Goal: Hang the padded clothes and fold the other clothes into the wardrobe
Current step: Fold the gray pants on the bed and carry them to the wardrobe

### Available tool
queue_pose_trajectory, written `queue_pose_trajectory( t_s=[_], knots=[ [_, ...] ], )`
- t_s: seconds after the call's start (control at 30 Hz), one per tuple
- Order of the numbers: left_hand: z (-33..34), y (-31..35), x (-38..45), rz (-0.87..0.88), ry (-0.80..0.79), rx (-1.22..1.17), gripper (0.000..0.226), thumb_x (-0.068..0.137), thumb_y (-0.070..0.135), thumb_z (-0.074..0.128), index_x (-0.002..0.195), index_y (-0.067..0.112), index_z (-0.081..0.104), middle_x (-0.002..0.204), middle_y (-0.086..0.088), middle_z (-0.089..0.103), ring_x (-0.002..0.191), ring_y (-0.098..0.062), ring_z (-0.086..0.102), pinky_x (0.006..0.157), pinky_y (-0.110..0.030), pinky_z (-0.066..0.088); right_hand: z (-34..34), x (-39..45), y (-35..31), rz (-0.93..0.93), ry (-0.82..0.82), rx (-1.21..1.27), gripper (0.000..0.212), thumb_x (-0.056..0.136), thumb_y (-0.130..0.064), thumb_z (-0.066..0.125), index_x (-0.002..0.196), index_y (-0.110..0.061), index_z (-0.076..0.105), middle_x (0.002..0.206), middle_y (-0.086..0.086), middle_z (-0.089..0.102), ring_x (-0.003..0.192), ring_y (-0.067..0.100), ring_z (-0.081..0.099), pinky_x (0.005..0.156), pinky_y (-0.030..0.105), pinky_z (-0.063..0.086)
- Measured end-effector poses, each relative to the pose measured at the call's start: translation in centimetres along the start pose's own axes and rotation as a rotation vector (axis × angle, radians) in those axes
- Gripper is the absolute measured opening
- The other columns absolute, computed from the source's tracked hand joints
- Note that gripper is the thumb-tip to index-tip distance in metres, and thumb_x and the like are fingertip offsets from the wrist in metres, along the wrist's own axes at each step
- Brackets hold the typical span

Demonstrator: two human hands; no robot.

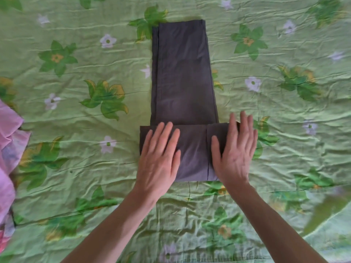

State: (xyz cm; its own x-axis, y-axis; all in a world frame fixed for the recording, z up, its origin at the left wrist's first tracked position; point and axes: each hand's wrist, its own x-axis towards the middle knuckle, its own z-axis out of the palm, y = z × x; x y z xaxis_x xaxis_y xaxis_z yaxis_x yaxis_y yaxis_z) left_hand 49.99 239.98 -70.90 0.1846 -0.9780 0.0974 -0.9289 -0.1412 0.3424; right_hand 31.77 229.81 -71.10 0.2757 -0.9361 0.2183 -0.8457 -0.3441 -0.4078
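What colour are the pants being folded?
Dark grey trousers, plain with no pattern, seen best in the head view.

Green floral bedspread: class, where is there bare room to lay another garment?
The green floral bedspread lies bare right of the dark trousers, and on their left up to the pink cloth. Both hands crowd the folded end.

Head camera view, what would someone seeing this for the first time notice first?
The dark grey trousers lie in a long strip down the middle of the green floral bedsheet, their near end folded over. The left hand and right hand press flat on that fold, fingers spread. A pink cloth bunches at the left edge.
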Motion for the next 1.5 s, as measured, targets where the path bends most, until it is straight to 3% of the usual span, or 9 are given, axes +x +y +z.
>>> queue_pose_trajectory(
  t_s=[0.07,0.13,0.47,0.63,0.83,0.97,1.17,1.37,1.5],
  knots=[
    [1.1,-0.4,-0.2,0.028,-0.101,0.045,0.054,0.112,0.033,0.038,0.161,0.011,0.039,0.17,-0.01,0.031,0.16,-0.029,0.024,0.127,-0.054,0.024,0.3,-0.2,-0.4,-0.276,-0.035,-0.083,0.061,0.107,-0.031,0.052,0.162,-0.01,0.033,0.17,0.011,0.025,0.16,0.027,0.018,0.129,0.049,0.017],
    [1.6,-1.0,-0.3,-0.019,-0.137,0.05,0.057,0.111,0.037,0.034,0.163,0.015,0.034,0.172,-0.007,0.028,0.16,-0.027,0.023,0.128,-0.054,0.022,0.8,-0.5,-0.2,-0.369,-0.177,-0.031,0.058,0.109,-0.036,0.046,0.161,-0.012,0.035,0.17,0.007,0.027,0.16,0.023,0.019,0.128,0.049,0.021],
    [2.5,-1.9,0.4,-0.017,-0.191,0.022,0.063,0.109,0.042,0.036,0.167,0.021,0.025,0.176,-0.002,0.011,0.163,-0.022,0.007,0.129,-0.055,0.018,2.0,0.4,3.1,-0.2,-0.429,0.221,0.063,0.107,-0.043,0.046,0.164,-0.021,0.029,0.173,-0.005,0.02,0.161,0.017,0.007,0.127,0.052,0.022],
    [1.5,-2.5,0.0,0.049,-0.212,0.026,0.067,0.109,0.047,0.039,0.167,0.019,0.024,0.176,-0.006,0.01,0.163,-0.025,0.007,0.127,-0.057,0.022,1.6,-0.2,2.8,-0.252,-0.373,0.031,0.065,0.108,-0.048,0.039,0.165,-0.021,0.026,0.174,0.0,0.014,0.162,0.021,0.006,0.128,0.048,0.021],
    [-0.5,-3.9,-2.4,0.203,-0.318,0.146,0.103,0.088,0.062,0.06,0.166,0.007,0.021,0.175,-0.018,0.008,0.163,-0.035,0.005,0.127,-0.057,0.022,0.4,-2.1,4.1,-0.419,-0.308,-0.064,0.07,0.104,-0.056,0.042,0.161,-0.015,0.036,0.17,0.013,0.026,0.16,0.027,0.018,0.126,0.051,0.026],
    [-0.9,-3.0,-3.1,0.202,-0.403,0.26,0.118,0.074,0.047,0.074,0.165,0.001,0.017,0.173,-0.024,0.005,0.162,-0.04,0.004,0.128,-0.056,0.022,-1.1,-2.5,5.4,-0.513,-0.535,-0.126,0.109,0.087,-0.078,0.056,0.166,-0.015,0.016,0.174,0.014,0.004,0.161,0.032,0.003,0.129,0.052,0.014],
    [-0.7,0.1,-2.4,0.114,-0.364,0.348,0.11,0.062,0.011,0.079,0.159,-0.008,0.031,0.166,-0.036,0.019,0.156,-0.05,0.02,0.128,-0.057,0.019,-2.0,-1.4,4.9,-0.551,-0.61,-0.209,0.131,0.067,-0.066,0.074,0.167,-0.013,0.008,0.175,0.013,0.0,0.161,0.033,-0.002,0.127,0.054,0.015],
    [-3.6,0.6,-2.0,0.052,-0.407,0.131,0.088,0.073,0.013,0.075,0.154,0.0,0.045,0.162,-0.026,0.039,0.151,-0.043,0.038,0.123,-0.053,0.035,-4.3,-0.7,4.8,-0.586,-0.633,-0.091,0.094,0.075,-0.056,0.057,0.158,-0.016,0.042,0.168,0.007,0.032,0.159,0.031,0.021,0.126,0.048,0.018],
    [-6.1,0.3,-2.4,0.069,-0.463,-0.034,0.064,0.084,0.024,0.058,0.147,0.011,0.057,0.149,-0.011,0.06,0.141,-0.03,0.054,0.124,-0.044,0.036,-7.4,0.2,5.1,-0.543,-0.793,0.007,0.075,0.084,-0.057,0.053,0.153,-0.025,0.049,0.159,-0.008,0.048,0.155,0.019,0.032,0.128,0.043,0.018]
  ],
)
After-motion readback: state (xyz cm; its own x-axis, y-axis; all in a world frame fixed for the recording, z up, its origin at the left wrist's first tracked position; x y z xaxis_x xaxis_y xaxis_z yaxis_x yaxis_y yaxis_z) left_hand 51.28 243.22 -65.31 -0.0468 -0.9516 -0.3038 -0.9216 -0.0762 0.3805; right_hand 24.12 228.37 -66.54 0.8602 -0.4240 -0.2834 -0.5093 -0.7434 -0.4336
